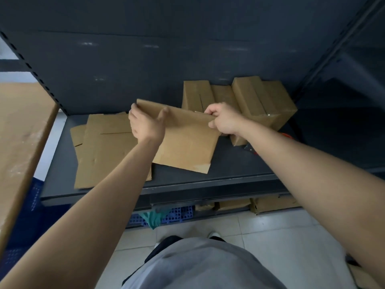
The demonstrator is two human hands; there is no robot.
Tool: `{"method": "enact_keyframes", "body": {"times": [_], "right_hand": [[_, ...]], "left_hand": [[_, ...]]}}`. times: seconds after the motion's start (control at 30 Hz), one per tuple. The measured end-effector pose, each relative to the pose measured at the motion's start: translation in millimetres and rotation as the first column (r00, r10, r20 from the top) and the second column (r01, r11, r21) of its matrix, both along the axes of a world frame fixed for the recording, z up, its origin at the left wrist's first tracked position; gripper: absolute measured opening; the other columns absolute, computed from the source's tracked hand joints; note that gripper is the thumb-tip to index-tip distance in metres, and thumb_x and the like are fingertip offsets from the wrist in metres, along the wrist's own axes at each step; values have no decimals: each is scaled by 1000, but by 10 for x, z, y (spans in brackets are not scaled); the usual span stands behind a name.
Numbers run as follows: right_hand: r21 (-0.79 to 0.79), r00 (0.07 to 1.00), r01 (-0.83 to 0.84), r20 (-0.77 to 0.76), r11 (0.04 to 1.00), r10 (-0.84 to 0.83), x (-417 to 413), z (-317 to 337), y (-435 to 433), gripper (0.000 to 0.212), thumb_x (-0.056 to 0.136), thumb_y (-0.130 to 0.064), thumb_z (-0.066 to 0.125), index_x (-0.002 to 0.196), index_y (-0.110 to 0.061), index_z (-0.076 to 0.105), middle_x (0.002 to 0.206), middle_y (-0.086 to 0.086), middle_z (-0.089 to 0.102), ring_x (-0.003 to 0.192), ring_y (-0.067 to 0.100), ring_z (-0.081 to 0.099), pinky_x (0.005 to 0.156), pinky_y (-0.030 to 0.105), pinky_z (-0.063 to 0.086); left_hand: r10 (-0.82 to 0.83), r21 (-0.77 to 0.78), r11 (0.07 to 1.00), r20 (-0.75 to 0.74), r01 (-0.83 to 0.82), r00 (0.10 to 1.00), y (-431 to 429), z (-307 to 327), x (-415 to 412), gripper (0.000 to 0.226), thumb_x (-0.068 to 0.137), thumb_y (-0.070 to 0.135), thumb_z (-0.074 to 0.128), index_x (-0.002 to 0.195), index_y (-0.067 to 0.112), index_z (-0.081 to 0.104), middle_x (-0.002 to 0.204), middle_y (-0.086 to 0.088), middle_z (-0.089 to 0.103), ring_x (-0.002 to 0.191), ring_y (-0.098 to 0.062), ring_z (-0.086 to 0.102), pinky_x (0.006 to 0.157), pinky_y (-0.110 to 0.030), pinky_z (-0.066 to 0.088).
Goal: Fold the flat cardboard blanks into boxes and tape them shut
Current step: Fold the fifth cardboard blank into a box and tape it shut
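A flat brown cardboard blank (187,142) is held tilted above the dark shelf (208,180). My left hand (145,124) holds its upper left edge, thumb in front and fingers behind. My right hand (223,119) pinches its upper right edge. More flat blanks (104,149) lie stacked on the shelf to the left, partly under my left forearm. Two folded boxes (264,103) stand at the back right of the shelf, behind my right hand. A tape dispenser (251,148) is partly hidden under my right forearm.
A large cardboard sheet (23,132) lies on the surface at the far left. Below the shelf are blue plastic crates (175,214), a green cloth (155,217) and more cartons (273,203). The shelf's dark back wall (145,59) is close behind.
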State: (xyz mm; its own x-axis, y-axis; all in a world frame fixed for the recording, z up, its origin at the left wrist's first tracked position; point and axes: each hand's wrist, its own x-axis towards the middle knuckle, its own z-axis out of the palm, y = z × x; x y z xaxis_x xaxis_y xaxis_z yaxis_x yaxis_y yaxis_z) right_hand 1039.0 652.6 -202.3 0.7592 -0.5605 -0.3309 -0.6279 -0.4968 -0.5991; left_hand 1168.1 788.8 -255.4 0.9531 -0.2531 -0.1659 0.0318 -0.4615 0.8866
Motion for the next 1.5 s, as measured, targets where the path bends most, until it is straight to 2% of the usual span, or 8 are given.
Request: {"method": "enact_keyframes", "body": {"times": [0.17,0.33,0.5,0.6,0.83,1.07,1.33,1.5], "right_hand": [[36,986,145,76,989,-148,-324,-56,-171,25,86,2,61,90,-23,62,107,3,64,100,20,59,82,28,46],[243,900,324,219,914,-377,-485,-115,-182,34,85,6,54,90,-25,66,108,-2,61,102,14,53,80,23,40],[303,848,390,249,869,-468,-460,-101,-142,9,94,-23,58,91,-17,64,105,-4,61,99,10,50,77,21,34],[288,860,389,227,875,-457,-435,-131,-151,6,94,-18,58,97,-17,63,106,-3,58,100,11,49,82,22,33],[326,928,338,38,883,-370,-421,-14,-191,62,89,-20,61,146,-19,37,146,1,43,130,23,42,106,34,34],[406,920,358,2,841,-392,-487,65,-140,82,84,-19,71,151,-18,24,155,5,28,140,27,31,110,43,29],[129,894,431,72,893,-442,-499,50,-8,46,99,-21,46,144,-12,38,142,6,46,119,21,50,79,25,39],[149,812,553,121,819,-570,-545,87,-59,34,101,-30,44,125,-9,55,122,7,59,94,17,55,77,26,42]], "left_hand": [[-5,-114,993,-81,-4,997,-188,52,-237,81,84,51,63,143,11,25,144,-6,29,132,-25,30,106,-40,32],[-31,-161,987,-109,13,994,-271,43,-448,64,85,42,65,132,11,33,137,-5,33,127,-23,32,92,-32,34],[-34,-166,986,-100,17,994,-285,30,-520,71,86,43,64,139,11,28,142,-3,30,131,-23,31,94,-31,34],[-69,-158,986,-104,52,992,-266,42,-573,77,90,39,59,148,12,15,150,-2,21,137,-22,25,97,-29,28],[-281,-270,934,-154,234,947,-195,157,-659,76,97,23,39,150,21,-15,159,2,1,144,-20,10,115,-33,14],[-428,-321,880,-208,351,880,-89,258,-716,67,101,24,30,149,26,-17,158,-1,9,143,-21,16,114,-30,15],[-480,-368,857,-317,360,818,13,151,-821,65,100,25,32,151,31,-8,153,-2,20,138,-23,25,118,-41,19],[-558,-329,821,-284,467,780,-56,223,-768,66,101,20,33,151,26,-9,156,-2,15,143,-21,17,103,-20,13]]}}
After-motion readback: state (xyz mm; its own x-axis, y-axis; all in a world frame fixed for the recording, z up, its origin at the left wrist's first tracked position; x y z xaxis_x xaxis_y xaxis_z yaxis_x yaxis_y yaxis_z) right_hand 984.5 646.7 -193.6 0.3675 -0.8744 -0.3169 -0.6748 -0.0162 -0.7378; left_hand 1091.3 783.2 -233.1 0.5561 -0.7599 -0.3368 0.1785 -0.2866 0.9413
